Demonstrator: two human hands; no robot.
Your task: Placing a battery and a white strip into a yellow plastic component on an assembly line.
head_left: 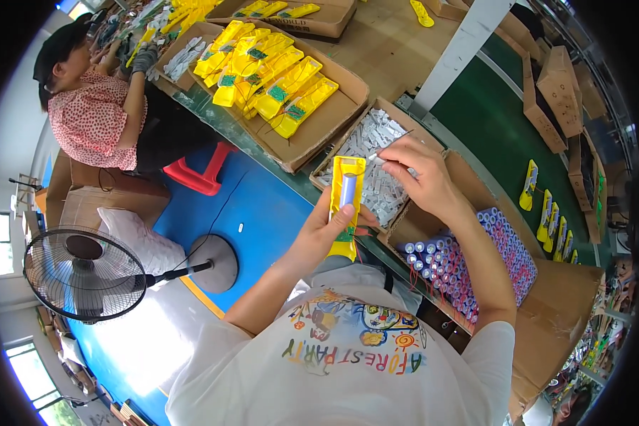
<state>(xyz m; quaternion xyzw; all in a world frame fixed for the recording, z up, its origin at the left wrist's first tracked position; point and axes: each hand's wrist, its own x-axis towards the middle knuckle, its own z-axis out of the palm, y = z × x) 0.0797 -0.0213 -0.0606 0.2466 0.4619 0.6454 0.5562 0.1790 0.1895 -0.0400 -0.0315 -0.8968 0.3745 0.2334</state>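
Note:
My left hand (pixel 321 228) is closed round a long yellow plastic housing (pixel 339 170), held upright in front of my shirt. A lavender cylindrical battery cell (pixel 348 189) lies in it, with a bit of green circuit board (pixel 346 233) and thin wires lower down beside my thumb. Just right of the housing's upper end, my right hand (pixel 422 172) pinches a small white piece (pixel 375 157) between thumb and fingertips. Its exact kind is too small to tell. Both hands are above a cardboard box (pixel 437 136) of small white plastic parts (pixel 380 133).
Many wired lavender battery cells (pixel 500 248) fill a box under my right forearm. A carton (pixel 359 85) of yellow housings with green boards stands at the far left. Yellow pieces (pixel 529 186) lie on a green belt (pixel 468 121). A fan (pixel 85 273) and a co-worker (pixel 96 117) are at left.

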